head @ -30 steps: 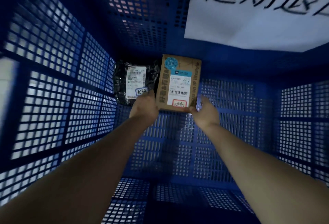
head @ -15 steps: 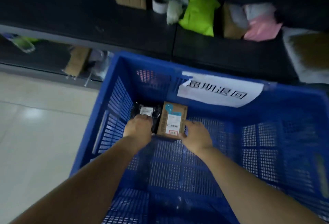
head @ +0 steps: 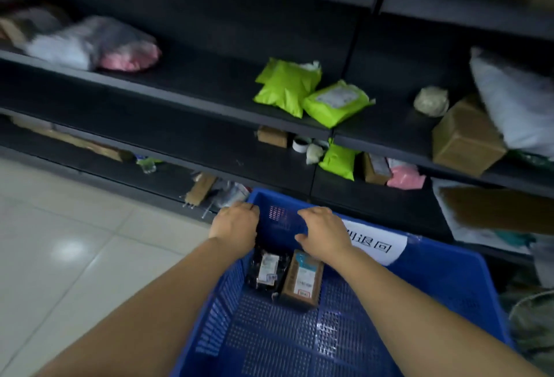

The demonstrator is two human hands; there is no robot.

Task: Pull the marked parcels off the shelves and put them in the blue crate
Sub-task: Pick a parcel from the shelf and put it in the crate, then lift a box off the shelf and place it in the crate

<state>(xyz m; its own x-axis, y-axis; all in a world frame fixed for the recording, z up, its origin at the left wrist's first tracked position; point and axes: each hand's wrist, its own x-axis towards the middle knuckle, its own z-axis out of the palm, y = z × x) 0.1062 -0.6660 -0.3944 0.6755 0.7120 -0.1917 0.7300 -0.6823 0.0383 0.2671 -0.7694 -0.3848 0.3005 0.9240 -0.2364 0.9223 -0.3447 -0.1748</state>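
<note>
The blue crate [head: 434,283] stands on the floor in front of the dark shelves. On its bottom lie a black bagged parcel [head: 265,268] and, right beside it, a brown box parcel [head: 302,279], each with a white label and a small red-edged mark. My left hand [head: 235,223] hovers over the crate's far left corner, fingers curled, holding nothing. Above the crate's far wall my right hand [head: 323,234] is lifted, fingers loosely apart and empty. A white paper sign [head: 377,246] hangs on the far wall.
Dark shelves [head: 180,98] carry green bag parcels [head: 311,92], a pink and grey bag [head: 99,44], brown boxes [head: 467,137] and a white bag [head: 515,104]. Lower shelf holds a green bag [head: 338,161], a pink parcel [head: 406,177], a tape roll [head: 299,144]. Pale tiled floor [head: 75,241] lies left.
Both hands have let go of the brown box and lifted from the crate's bottom to its far rim. The view has risen from inside the crate to the shelves.
</note>
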